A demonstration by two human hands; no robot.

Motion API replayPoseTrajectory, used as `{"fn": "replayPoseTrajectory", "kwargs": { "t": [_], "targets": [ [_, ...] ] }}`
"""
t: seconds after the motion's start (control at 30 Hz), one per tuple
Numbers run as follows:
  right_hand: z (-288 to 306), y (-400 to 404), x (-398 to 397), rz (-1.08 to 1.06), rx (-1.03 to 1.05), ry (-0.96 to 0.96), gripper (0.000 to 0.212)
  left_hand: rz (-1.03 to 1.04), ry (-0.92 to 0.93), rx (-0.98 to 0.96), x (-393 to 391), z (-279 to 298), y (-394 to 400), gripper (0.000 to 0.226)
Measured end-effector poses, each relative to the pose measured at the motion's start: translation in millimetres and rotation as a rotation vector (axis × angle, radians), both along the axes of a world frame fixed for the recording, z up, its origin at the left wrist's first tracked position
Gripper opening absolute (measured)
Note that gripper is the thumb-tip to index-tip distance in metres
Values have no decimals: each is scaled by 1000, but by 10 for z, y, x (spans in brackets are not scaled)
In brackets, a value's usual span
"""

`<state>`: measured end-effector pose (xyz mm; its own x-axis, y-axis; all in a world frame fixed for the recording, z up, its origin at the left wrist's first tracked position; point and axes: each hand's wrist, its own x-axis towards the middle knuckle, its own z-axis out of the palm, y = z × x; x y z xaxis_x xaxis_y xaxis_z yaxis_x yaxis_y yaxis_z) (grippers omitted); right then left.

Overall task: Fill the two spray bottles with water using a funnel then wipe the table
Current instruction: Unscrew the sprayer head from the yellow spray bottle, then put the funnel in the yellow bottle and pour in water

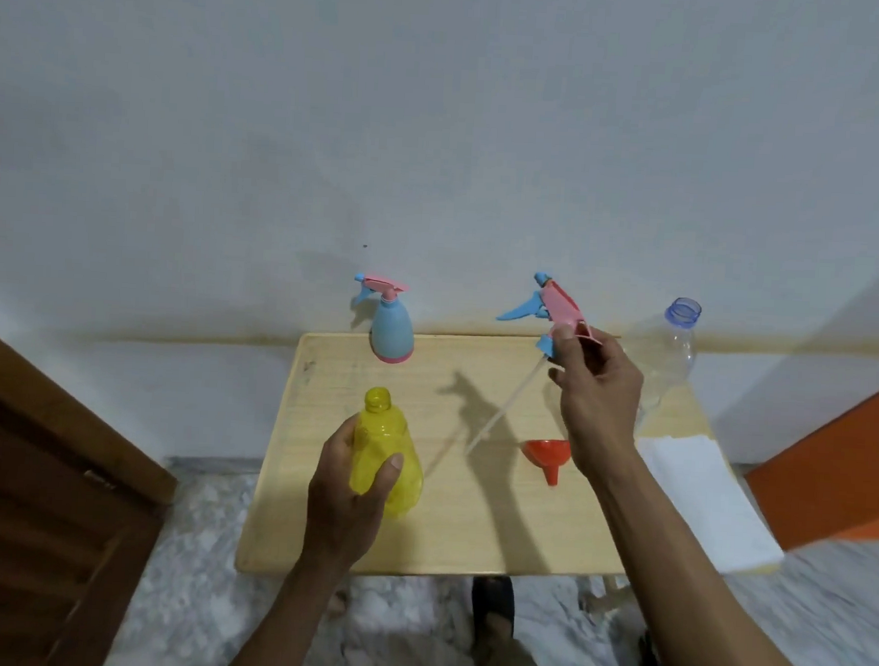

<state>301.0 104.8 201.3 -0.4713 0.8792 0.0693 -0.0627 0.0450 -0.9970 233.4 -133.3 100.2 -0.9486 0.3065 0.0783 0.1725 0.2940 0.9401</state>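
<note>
My left hand (353,486) grips the yellow spray bottle (388,452), which stands on the wooden table (467,538) with its neck uncapped. My right hand (595,392) holds the pink and blue spray head (556,306) up in the air, its thin white dip tube (505,405) hanging down to the left over the table. A blue spray bottle (391,325) with its own pink head stands at the table's back edge. A red funnel (548,455) lies on its side just below my right wrist. A clear water bottle (673,350), uncapped, stands at the back right.
A folded white cloth (703,499) lies on the table's right side, overhanging the edge. A white wall runs behind the table. A brown wooden door (36,515) is at left, an orange surface (838,465) at right. My sandalled foot (494,605) shows on the mottled floor below.
</note>
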Motion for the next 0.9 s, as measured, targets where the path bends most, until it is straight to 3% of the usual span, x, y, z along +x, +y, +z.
{"fn": "replayPoseTrajectory", "kwargs": {
  "t": [0.17,0.43,0.7,0.9],
  "targets": [
    [-747,93,-49,123,-40,-277,21,-11,-12,-46,-62,-168,185,55],
    [-1468,291,-493,352,-6,-701,17,-91,-77,-213,-153,-443,519,63],
    [-1716,570,-834,543,296,-1109,38,-127,-116,-294,-191,-647,737,70],
    [-1791,646,-904,578,475,-1232,32,-106,-154,-297,-191,-766,841,66]
  ]
}}
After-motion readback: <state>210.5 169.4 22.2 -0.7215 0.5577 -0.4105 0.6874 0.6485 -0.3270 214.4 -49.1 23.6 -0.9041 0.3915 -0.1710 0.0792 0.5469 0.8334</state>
